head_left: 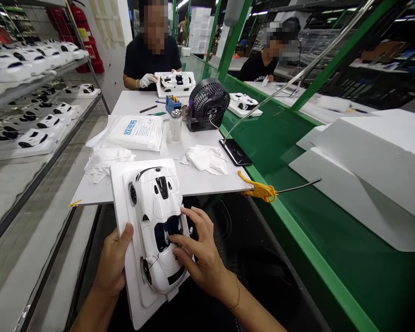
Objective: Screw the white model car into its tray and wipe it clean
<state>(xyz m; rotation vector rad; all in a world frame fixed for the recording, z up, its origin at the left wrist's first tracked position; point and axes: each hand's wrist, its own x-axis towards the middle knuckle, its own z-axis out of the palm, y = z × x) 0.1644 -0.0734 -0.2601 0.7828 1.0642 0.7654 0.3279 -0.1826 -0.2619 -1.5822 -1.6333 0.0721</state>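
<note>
A white model car (168,267) with black trim and an open dark cockpit lies in a white foam tray (119,203). The tray is tilted over the near edge of the table. My left hand (114,258) grips the tray's left edge, thumb on top, its other fingers hidden underneath. Over the car's right side, my right hand (202,249) has its fingers stretched out and apart. One fingertip reaches into the cockpit and another rests near the car's edge. I see nothing held in that hand.
On the white table (224,183) are a black fan (209,103), a glass bottle (175,125), a wipes pack (134,131), crumpled wipes (207,159) and a phone (235,152). A yellow-handled tool (261,190) overhangs the green conveyor (280,147). Racks (55,170) with cars stand left; a gloved co-worker (152,55) sits opposite.
</note>
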